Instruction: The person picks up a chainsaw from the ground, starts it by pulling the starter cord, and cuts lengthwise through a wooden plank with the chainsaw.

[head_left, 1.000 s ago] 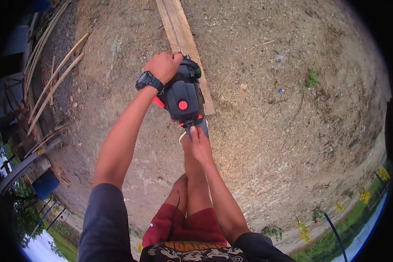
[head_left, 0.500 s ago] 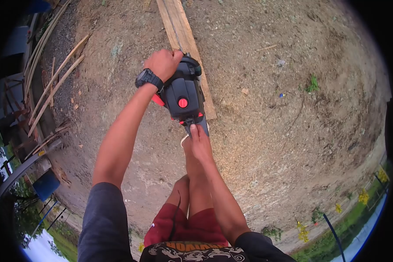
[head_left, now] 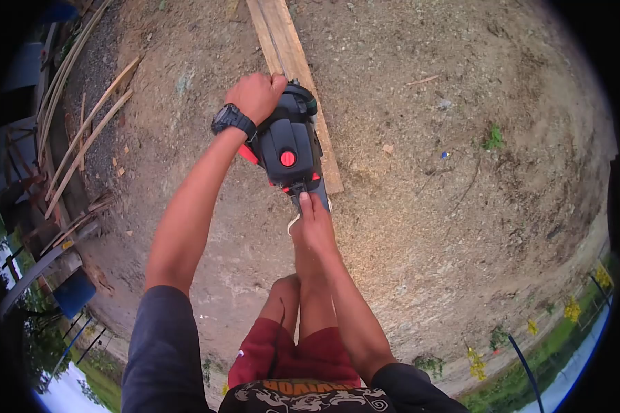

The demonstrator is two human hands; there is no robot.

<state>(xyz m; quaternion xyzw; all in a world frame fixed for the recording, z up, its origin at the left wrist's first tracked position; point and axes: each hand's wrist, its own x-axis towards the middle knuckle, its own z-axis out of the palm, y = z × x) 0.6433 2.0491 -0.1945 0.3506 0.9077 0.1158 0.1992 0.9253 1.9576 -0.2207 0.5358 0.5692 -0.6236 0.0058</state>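
Observation:
A black and red chainsaw lies in both my hands, its body over the near part of a wooden plank. My left hand, with a black watch at the wrist, is closed round the front handle. At the rear handle my right hand is wrapped tight, thumb on top. The saw's bar points away from me along the plank, where a dark lengthwise line runs through the wood. Most of the bar and chain is hidden by the body and my left hand.
Long thin wood strips lie on the ground at the left. A blue object stands at the lower left. Pale sawdust covers the dirt right of the plank. Yellow flowers and a dark pole stand at the lower right.
The chainsaw and both hands have shifted very slightly away from me along the plank. Both grips stay the same.

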